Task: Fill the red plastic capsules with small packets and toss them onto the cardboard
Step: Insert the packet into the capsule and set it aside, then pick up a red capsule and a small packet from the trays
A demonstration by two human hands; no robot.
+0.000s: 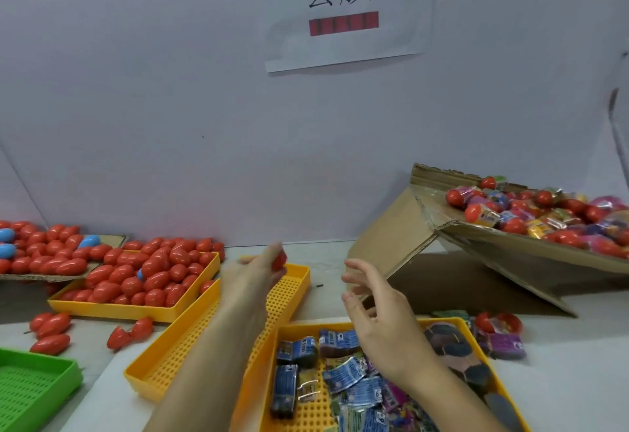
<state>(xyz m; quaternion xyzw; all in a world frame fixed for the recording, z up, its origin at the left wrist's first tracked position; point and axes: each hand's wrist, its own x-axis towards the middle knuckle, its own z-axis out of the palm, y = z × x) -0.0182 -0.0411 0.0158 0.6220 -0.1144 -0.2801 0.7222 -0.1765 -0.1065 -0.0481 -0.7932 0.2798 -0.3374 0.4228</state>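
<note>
My left hand (258, 268) is raised over the table's middle and grips a red capsule (279, 259), blurred by motion. My right hand (374, 309) hovers to its right with fingers spread and relaxed, holding nothing. Below my right hand a yellow tray (474, 336) holds several small packets (347, 373), mostly blue and purple. At the right a tilted cardboard sheet (391, 244) carries a pile of filled capsules and wrapped ones (531, 213). A yellow tray (115, 309) at the left is heaped with empty red capsules (149, 275).
An empty perforated yellow tray (177, 353) lies diagonally under my left forearm. A green tray (30, 387) sits at the bottom left. Loose red capsules (51, 329) lie on the table, more on flat cardboard (41, 248) far left. An open capsule with a packet (500, 324) lies beside the packet tray.
</note>
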